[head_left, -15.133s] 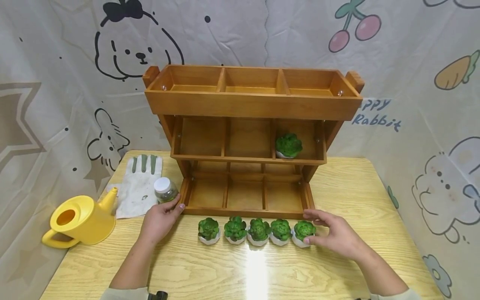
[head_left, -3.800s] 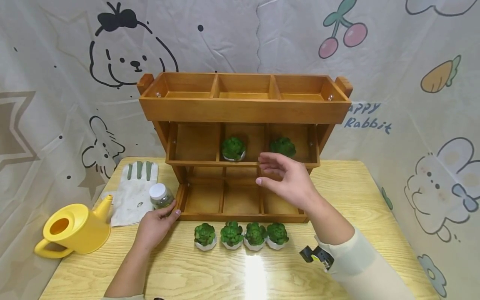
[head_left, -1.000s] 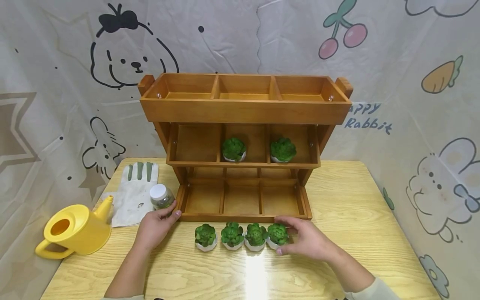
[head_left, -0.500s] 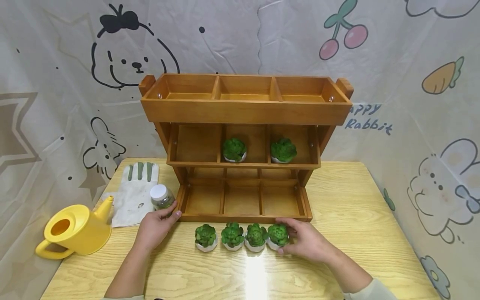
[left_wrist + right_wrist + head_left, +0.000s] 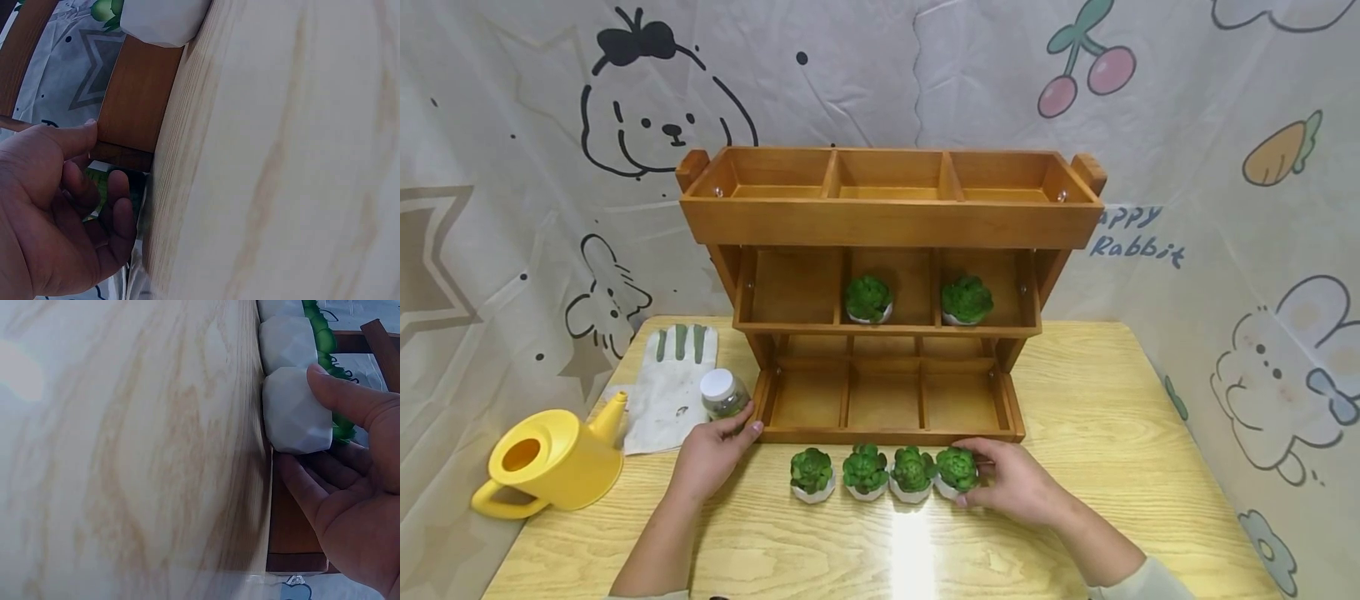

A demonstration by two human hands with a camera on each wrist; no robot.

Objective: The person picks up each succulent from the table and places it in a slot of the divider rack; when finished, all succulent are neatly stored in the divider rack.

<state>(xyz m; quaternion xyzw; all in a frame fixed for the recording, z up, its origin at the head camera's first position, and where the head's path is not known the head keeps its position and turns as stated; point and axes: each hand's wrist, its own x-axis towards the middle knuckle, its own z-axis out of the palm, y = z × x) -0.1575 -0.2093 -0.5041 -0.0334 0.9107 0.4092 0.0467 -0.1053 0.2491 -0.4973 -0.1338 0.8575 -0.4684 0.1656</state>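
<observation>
My right hand holds the rightmost small succulent in a white faceted pot, thumb on one side and fingers on the other. That white pot stands on the table in the right wrist view, end of a row of several alike. At the shelf's front left corner, my left hand grips the bottom tray's edge; in the left wrist view the thumb of this hand lies on the corner. Two more succulents sit in the three-tier wooden shelf, one in the middle compartment, one in the right of the middle tier.
Left of the shelf stands a white-lidded jar, close to my left fingers. Beside it lie a white glove and a yellow watering can. A printed curtain hangs behind the table.
One succulent went from the row's right end to the middle tier's middle compartment. My right hand returned to the row and closed round its rightmost pot. My left hand stayed at the corner.
</observation>
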